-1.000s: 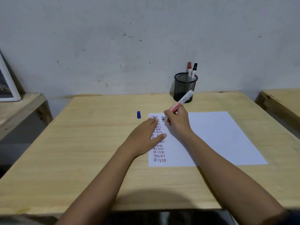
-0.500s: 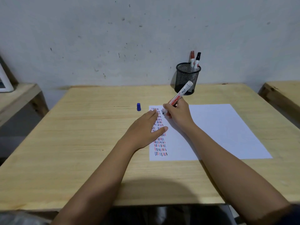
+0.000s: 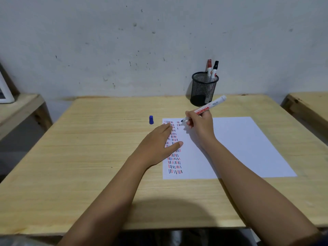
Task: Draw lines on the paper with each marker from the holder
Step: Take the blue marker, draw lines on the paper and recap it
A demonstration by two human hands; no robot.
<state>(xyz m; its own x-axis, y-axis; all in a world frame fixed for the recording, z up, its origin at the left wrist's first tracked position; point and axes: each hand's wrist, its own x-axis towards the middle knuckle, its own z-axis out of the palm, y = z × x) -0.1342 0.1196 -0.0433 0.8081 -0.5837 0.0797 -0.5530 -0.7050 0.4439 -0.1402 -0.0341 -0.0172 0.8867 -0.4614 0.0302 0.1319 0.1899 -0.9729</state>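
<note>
A white sheet of paper (image 3: 245, 146) lies on the wooden table (image 3: 88, 157), with columns of short red, black and blue strokes along its left edge. My left hand (image 3: 159, 144) rests flat on that edge, fingers spread over the strokes. My right hand (image 3: 200, 126) grips an uncapped white marker (image 3: 209, 107), whose tip touches the paper's top left beside a new short column. The marker's blue cap (image 3: 151, 120) stands on the table left of the paper. A black mesh holder (image 3: 203, 89) at the back holds a red-capped marker (image 3: 209, 65) and a black-capped marker (image 3: 215, 66).
A grey wall rises right behind the table. A lower wooden bench (image 3: 19, 107) with a white frame (image 3: 5, 93) on it stands to the left. Another wooden surface (image 3: 308, 105) sits at the right edge.
My right hand has slid slightly right and away from my left hand, bringing the marker's tip into view at the top of a new column. The left hand stays flat on the paper.
</note>
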